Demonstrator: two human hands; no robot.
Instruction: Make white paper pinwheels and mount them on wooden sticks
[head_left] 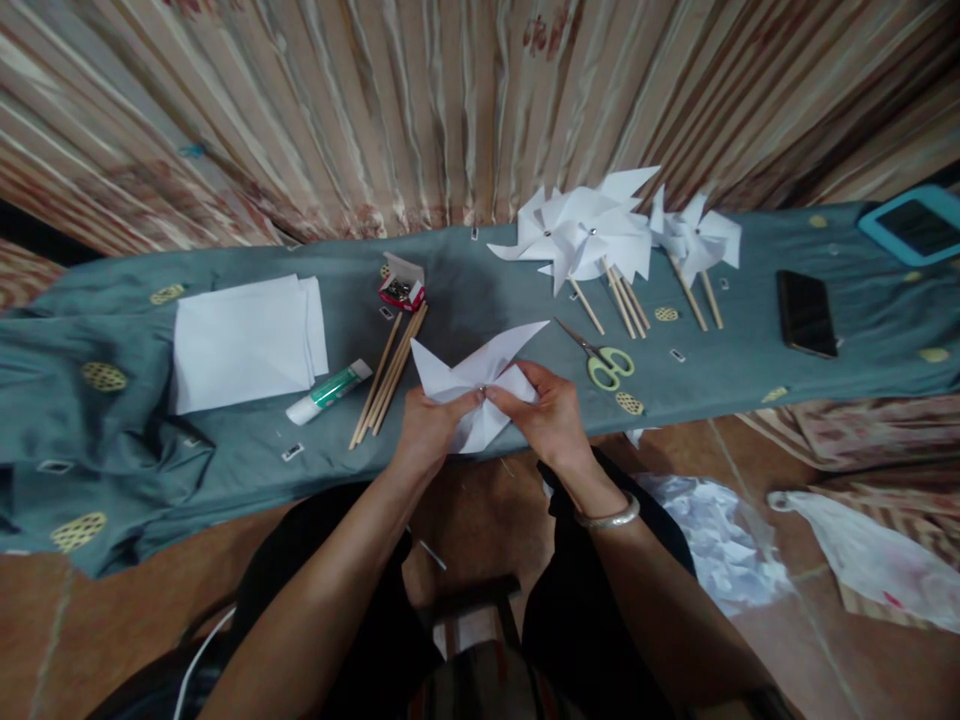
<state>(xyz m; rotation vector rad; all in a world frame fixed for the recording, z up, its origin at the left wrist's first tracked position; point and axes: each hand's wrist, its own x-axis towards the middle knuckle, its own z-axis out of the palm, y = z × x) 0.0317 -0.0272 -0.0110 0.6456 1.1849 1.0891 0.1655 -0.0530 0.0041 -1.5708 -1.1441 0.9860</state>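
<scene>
A white paper pinwheel (480, 361) is held between my two hands over the front edge of the cloth-covered table. My left hand (429, 425) grips its left side, with the thumb at the centre. From the other side my right hand (550, 410) grips it, thumb also pressed near the small metal pin (484, 389) in the middle. The fingers behind the paper are hidden. Left of the pinwheel lie several wooden sticks (391, 375), with a small red box of pins (403, 284) just behind them. Scissors with light green handles (609, 367) lie to the right.
White paper sheets (240, 342) and a glue stick (330, 391) lie at left. Finished pinwheels on sticks (592, 232) are at the back right, near a phone (806, 312) and a blue-framed device (915, 226). A bag of paper scraps (724, 540) sits on the floor.
</scene>
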